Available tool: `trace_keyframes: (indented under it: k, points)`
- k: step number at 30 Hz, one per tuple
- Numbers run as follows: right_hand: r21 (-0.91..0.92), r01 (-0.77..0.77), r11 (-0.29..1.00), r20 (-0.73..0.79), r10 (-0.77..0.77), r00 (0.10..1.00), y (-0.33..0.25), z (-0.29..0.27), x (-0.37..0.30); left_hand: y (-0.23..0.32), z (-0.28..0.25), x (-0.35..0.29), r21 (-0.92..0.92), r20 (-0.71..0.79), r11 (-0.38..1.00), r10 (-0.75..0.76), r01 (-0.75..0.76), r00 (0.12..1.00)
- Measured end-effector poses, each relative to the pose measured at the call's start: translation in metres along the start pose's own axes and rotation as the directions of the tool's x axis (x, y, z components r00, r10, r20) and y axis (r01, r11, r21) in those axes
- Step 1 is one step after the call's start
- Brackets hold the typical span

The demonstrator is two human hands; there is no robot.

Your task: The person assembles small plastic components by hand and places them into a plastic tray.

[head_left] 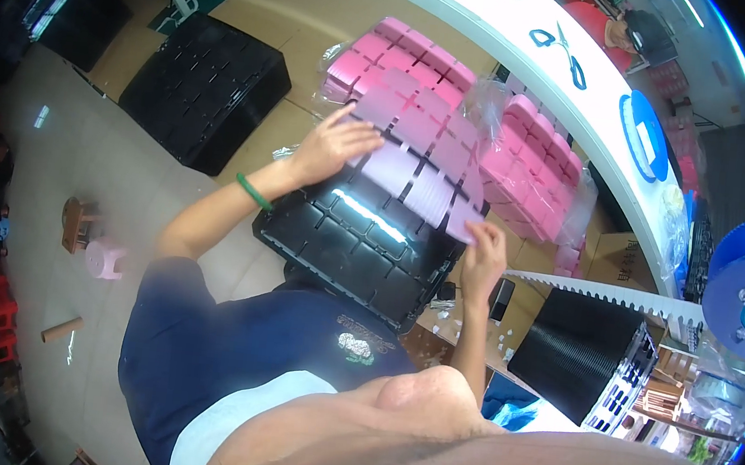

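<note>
A thin pink slotted sheet lies slanting over a black slotted tray, which rests against my front. My left hand, with a green bangle at the wrist, grips the sheet's left end, its fingers laid over the edge. At the other end, my right hand pinches the sheet's right corner between thumb and fingers. Part of the tray is hidden beneath the sheet. Just beyond stands a pink stack of similar slotted pieces, and another pink stack in clear plastic wrap is to its right.
A black stack of trays stands to the left on cardboard. Scissors and a blue round reel lie on the white bench along the far right. Another black stack is at right. A pink stool stands on the floor.
</note>
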State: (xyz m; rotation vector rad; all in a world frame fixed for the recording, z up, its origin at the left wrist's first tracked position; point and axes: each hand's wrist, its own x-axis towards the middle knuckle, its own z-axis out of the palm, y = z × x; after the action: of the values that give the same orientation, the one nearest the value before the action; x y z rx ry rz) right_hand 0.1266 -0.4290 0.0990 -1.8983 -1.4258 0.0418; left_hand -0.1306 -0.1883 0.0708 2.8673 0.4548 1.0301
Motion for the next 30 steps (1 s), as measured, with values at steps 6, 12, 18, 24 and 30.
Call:
trace_keyframes:
  k: [6, 12, 18, 24, 30]
  points:
    - [0.063, -0.150, 0.987, 0.057, 0.147, 0.988, -0.023, 0.014, -0.090, 0.048, -0.014, -0.066, -0.103, 0.039, 0.983, -0.149, 0.152, 0.988]
    - [0.085, -0.156, 0.984, 0.019, 0.155, 0.988, -0.039, 0.021, -0.120, 0.077, -0.033, -0.095, -0.117, 0.045, 0.948, -0.294, 0.298, 0.955]
    - [0.136, -0.245, 0.960, 0.022, 0.244, 0.969, -0.052, 0.020, -0.131, 0.082, -0.042, -0.111, -0.149, 0.011, 0.920, -0.365, 0.362, 0.931]
    - [0.120, -0.211, 0.970, 0.011, 0.211, 0.977, -0.057, 0.017, -0.141, 0.089, -0.051, -0.119, -0.185, 0.017, 0.907, -0.382, 0.378, 0.924]
    - [0.100, -0.188, 0.977, -0.010, 0.190, 0.982, -0.059, 0.020, -0.150, 0.095, -0.054, -0.128, -0.201, 0.002, 0.891, -0.416, 0.408, 0.909]
